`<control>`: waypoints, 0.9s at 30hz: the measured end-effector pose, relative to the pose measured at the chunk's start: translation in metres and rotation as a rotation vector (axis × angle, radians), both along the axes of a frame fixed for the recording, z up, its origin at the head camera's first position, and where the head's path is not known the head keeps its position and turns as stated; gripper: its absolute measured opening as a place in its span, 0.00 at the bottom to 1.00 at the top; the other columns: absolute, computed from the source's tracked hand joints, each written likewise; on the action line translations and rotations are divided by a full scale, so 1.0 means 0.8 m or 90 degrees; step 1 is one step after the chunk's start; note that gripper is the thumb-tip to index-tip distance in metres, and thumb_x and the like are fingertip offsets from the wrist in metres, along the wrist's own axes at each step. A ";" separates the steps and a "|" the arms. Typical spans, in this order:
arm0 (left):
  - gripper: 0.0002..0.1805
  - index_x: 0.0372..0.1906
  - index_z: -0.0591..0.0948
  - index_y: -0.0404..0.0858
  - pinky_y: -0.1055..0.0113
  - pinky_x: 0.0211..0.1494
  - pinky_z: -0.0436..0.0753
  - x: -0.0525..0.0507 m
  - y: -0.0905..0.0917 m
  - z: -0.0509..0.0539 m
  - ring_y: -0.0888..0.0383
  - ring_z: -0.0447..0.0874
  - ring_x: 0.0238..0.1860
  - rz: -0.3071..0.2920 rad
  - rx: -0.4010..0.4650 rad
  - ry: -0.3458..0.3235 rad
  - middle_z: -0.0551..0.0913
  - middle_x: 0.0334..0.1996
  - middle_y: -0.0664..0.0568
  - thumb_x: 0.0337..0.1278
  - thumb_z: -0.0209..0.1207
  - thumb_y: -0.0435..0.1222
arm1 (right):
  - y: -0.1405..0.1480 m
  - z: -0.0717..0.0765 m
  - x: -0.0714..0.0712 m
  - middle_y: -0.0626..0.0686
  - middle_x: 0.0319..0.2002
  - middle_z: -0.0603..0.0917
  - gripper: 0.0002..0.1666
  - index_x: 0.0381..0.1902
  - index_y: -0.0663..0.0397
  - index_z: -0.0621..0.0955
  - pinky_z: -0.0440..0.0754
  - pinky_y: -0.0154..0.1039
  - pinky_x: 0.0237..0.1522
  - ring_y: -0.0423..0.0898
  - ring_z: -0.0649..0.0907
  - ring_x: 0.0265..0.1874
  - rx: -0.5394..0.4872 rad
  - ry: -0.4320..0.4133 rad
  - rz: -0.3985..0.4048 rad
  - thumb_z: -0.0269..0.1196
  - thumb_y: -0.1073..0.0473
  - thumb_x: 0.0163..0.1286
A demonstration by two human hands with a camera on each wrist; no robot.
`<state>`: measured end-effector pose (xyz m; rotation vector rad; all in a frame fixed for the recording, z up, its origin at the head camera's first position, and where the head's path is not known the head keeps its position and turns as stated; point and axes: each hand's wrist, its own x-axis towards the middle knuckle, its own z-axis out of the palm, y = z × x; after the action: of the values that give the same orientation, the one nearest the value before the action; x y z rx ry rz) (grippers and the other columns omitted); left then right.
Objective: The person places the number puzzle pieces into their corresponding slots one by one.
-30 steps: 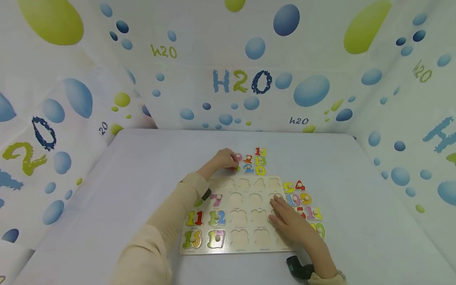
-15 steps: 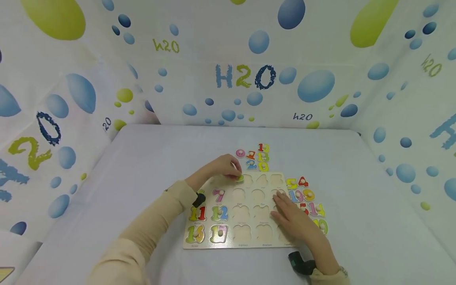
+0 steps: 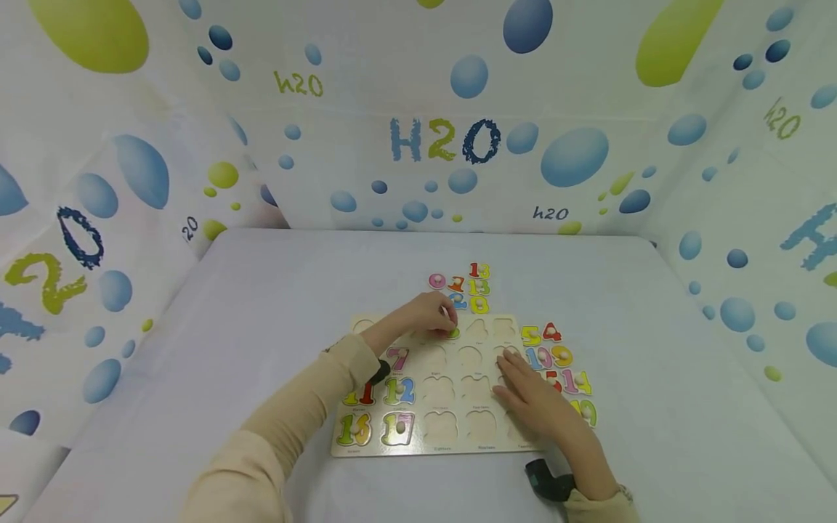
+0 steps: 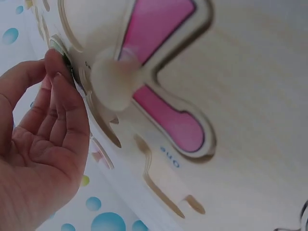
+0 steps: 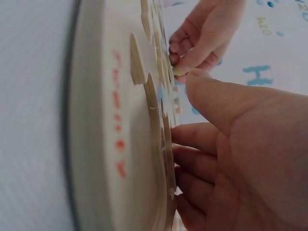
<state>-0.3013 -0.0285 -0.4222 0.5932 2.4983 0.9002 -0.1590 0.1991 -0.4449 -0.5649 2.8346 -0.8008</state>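
Shifted rightward along the far row of a wooden number board since the previous frame, a person's left hand pinches a green piece, thumb and fingertips together on it. Fingers hide most of the piece, so neither its numeral nor its long axis can be told; the left wrist view shows it nearly edge-on. It is at the row's middle place, just left of a peaked recess, directly beneath the fingertips; whether it touches wood cannot be told. Of the two hands, the left is plainly nearer. The right hand lies along the board's right side, fingers extended, fingertips touching the surface, holding nothing.

Set in the board are a pink 7, a 12, a 16 and a 17. Loose on the white counter lie a blue 2 at the far side and, to the right, a yellow 5 and a red 4.

"One" is legible on a printed label in the left wrist view; red lettering in the right wrist view is too blurred to read. Behind, a large "H2O" print marks the backdrop. No brand is visible.
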 end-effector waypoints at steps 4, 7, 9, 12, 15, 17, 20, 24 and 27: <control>0.02 0.28 0.81 0.40 0.71 0.32 0.72 -0.003 0.005 0.001 0.61 0.73 0.25 -0.031 -0.078 0.054 0.78 0.22 0.56 0.54 0.62 0.33 | 0.001 -0.001 -0.001 0.59 0.69 0.59 0.35 0.68 0.59 0.64 0.59 0.55 0.62 0.56 0.56 0.68 0.000 0.000 -0.001 0.55 0.46 0.70; 0.02 0.29 0.82 0.39 0.70 0.33 0.72 -0.004 0.008 0.003 0.61 0.73 0.25 -0.051 -0.104 0.074 0.78 0.22 0.56 0.54 0.62 0.33 | 0.001 -0.002 -0.001 0.59 0.69 0.59 0.36 0.68 0.59 0.64 0.59 0.55 0.62 0.56 0.56 0.68 -0.002 -0.001 -0.002 0.55 0.46 0.70; 0.02 0.30 0.82 0.39 0.70 0.33 0.72 -0.004 0.007 0.005 0.61 0.73 0.25 -0.062 -0.104 0.067 0.78 0.22 0.56 0.54 0.62 0.33 | 0.001 -0.001 -0.001 0.59 0.69 0.59 0.35 0.68 0.59 0.64 0.58 0.55 0.62 0.56 0.56 0.68 -0.003 -0.001 -0.003 0.55 0.46 0.70; 0.02 0.32 0.81 0.39 0.70 0.33 0.74 -0.008 0.002 0.009 0.60 0.76 0.25 -0.053 -0.080 0.042 0.79 0.23 0.54 0.55 0.62 0.34 | 0.001 -0.001 -0.001 0.60 0.69 0.58 0.35 0.68 0.60 0.64 0.58 0.56 0.62 0.56 0.56 0.68 -0.007 -0.006 0.001 0.55 0.47 0.70; 0.03 0.35 0.79 0.38 0.70 0.32 0.76 -0.020 0.000 0.013 0.59 0.78 0.24 0.019 -0.012 0.007 0.80 0.23 0.51 0.58 0.60 0.33 | 0.002 0.001 -0.002 0.61 0.69 0.58 0.35 0.68 0.60 0.64 0.58 0.56 0.62 0.57 0.56 0.68 -0.005 -0.002 0.004 0.56 0.47 0.70; 0.04 0.37 0.77 0.35 0.70 0.31 0.78 -0.030 0.001 0.013 0.59 0.80 0.23 0.085 0.059 -0.023 0.81 0.23 0.49 0.59 0.59 0.32 | 0.002 0.002 -0.002 0.61 0.69 0.58 0.35 0.68 0.61 0.64 0.59 0.56 0.62 0.57 0.57 0.68 -0.003 0.001 0.001 0.56 0.48 0.70; 0.08 0.41 0.75 0.32 0.71 0.30 0.79 -0.043 0.008 0.008 0.60 0.81 0.22 0.151 0.144 -0.069 0.81 0.24 0.47 0.59 0.58 0.31 | 0.003 0.002 -0.001 0.61 0.69 0.58 0.35 0.68 0.61 0.64 0.59 0.56 0.62 0.57 0.57 0.68 -0.005 -0.003 -0.004 0.57 0.49 0.69; 0.09 0.42 0.77 0.30 0.73 0.28 0.78 -0.052 0.017 -0.005 0.62 0.80 0.19 0.173 0.180 -0.115 0.82 0.21 0.48 0.59 0.58 0.30 | 0.003 0.003 0.000 0.61 0.69 0.58 0.35 0.68 0.61 0.64 0.58 0.56 0.62 0.57 0.57 0.68 -0.012 -0.010 -0.002 0.56 0.49 0.70; 0.07 0.39 0.79 0.29 0.74 0.28 0.78 -0.051 0.021 -0.010 0.63 0.80 0.18 0.189 0.186 -0.126 0.81 0.20 0.49 0.59 0.59 0.30 | 0.002 0.002 0.000 0.60 0.69 0.59 0.35 0.68 0.60 0.64 0.59 0.56 0.62 0.56 0.57 0.68 -0.007 -0.006 0.000 0.56 0.48 0.70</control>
<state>-0.3423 -0.0115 -0.4304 0.2047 2.3277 1.3790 -0.1591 0.2004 -0.4430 -0.5602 2.8231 -0.8186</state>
